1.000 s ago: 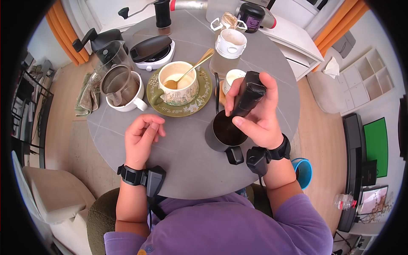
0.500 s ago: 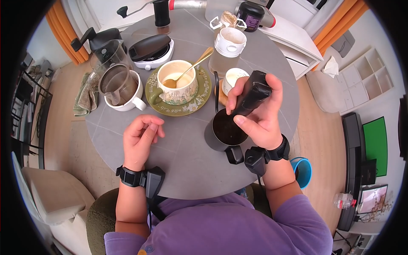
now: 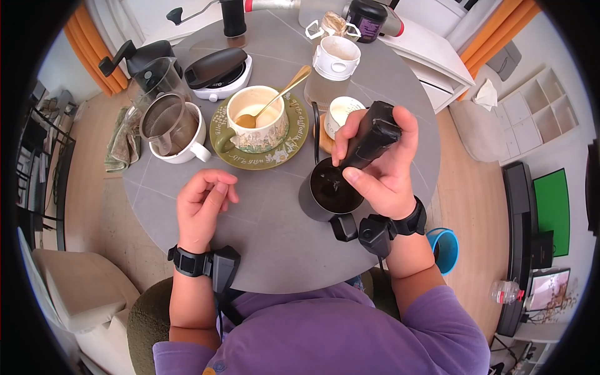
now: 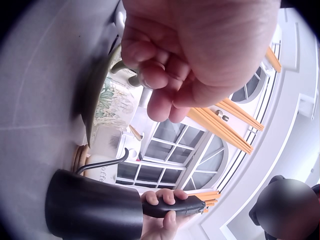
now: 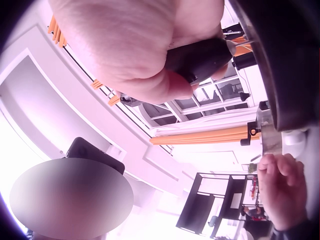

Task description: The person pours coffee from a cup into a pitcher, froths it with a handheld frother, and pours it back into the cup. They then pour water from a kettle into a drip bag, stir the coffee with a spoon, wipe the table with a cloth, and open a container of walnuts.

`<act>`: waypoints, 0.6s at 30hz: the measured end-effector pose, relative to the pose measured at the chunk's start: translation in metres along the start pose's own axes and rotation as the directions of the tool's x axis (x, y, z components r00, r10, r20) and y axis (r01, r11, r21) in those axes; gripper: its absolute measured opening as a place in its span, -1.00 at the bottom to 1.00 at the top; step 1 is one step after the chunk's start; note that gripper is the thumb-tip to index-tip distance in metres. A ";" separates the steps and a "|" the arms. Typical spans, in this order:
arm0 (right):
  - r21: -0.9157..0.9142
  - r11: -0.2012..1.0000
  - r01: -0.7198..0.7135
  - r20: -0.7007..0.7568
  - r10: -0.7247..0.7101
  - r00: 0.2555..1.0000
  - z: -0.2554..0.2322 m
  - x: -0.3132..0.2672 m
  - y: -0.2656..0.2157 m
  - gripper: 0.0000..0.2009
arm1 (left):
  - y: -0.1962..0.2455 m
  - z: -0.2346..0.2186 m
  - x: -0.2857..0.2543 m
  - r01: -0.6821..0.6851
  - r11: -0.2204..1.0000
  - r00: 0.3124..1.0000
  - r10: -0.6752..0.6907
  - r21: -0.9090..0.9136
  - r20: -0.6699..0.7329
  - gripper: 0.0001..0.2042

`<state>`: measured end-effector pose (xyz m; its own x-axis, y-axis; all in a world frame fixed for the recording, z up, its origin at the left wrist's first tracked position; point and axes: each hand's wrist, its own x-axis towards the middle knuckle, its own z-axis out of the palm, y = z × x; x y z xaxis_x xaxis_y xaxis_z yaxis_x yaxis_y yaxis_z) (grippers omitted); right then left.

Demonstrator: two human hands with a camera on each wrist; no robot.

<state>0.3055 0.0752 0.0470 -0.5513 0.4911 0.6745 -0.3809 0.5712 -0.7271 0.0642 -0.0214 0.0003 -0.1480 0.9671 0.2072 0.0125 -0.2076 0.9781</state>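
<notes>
My right hand [image 3: 386,172] grips a black handheld frother [image 3: 370,134], tilted over a dark gooseneck kettle [image 3: 314,199]. A thin metal shaft [image 5: 245,44] runs from the frother's tapered end past the kettle's rim in the right wrist view; its tip is hidden inside. Dark liquid [image 3: 334,187] with bright glints shows in the kettle. My left hand [image 3: 203,203] hovers over the table with fingers loosely curled, holding nothing. Nearest to it is a flowered cup [image 3: 259,136] with a gold spoon [image 3: 281,94] in it, on a green saucer [image 3: 250,160].
Left of the saucer, a white mug [image 3: 199,150] holds a mesh strainer [image 3: 167,122]. Behind stand a glass carafe [image 3: 156,78], a scale [image 3: 240,81] and a hand grinder [image 3: 234,19]. A small white cup [image 3: 340,112] is beyond the kettle, near a white-topped jar [image 3: 336,59].
The right hand keeps its grip on the frother over the kettle, and glints on the liquid have grown brighter. My left hand has shifted slightly left in the view.
</notes>
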 end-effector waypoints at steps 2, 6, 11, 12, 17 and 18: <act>-0.009 1.000 0.004 0.003 -0.004 1.000 -0.001 0.000 0.000 -0.16 | 0.000 0.000 0.000 -0.005 1.000 1.000 0.005 -0.003 0.001 -0.89; -0.016 1.000 0.005 -0.003 -0.005 1.000 -0.001 0.000 0.000 -0.16 | 0.000 0.000 0.000 -0.004 1.000 1.000 0.004 -0.006 0.005 -0.89; -0.013 1.000 0.010 -0.017 -0.011 1.000 0.000 0.000 0.000 -0.17 | 0.000 0.000 0.000 -0.008 1.000 1.000 0.008 -0.011 0.002 -0.89; -0.015 1.000 0.012 -0.016 -0.013 1.000 0.000 0.000 -0.001 -0.17 | 0.000 0.000 0.000 -0.002 1.000 1.000 0.002 -0.009 0.001 -0.89; -0.042 0.999 0.031 0.050 -0.029 0.998 -0.002 0.001 -0.003 -0.16 | 0.001 0.000 0.000 0.001 1.000 1.000 -0.002 -0.021 -0.006 -0.89; -0.037 0.999 0.026 0.056 -0.024 0.998 -0.001 0.000 -0.004 -0.16 | 0.002 0.001 -0.001 0.012 1.000 1.000 -0.012 -0.020 -0.006 -0.89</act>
<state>0.3077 0.0739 0.0502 -0.5828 0.4399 0.6833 -0.3675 0.6073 -0.7044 0.0648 -0.0221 0.0017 -0.1539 0.9685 0.1955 -0.0085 -0.1992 0.9799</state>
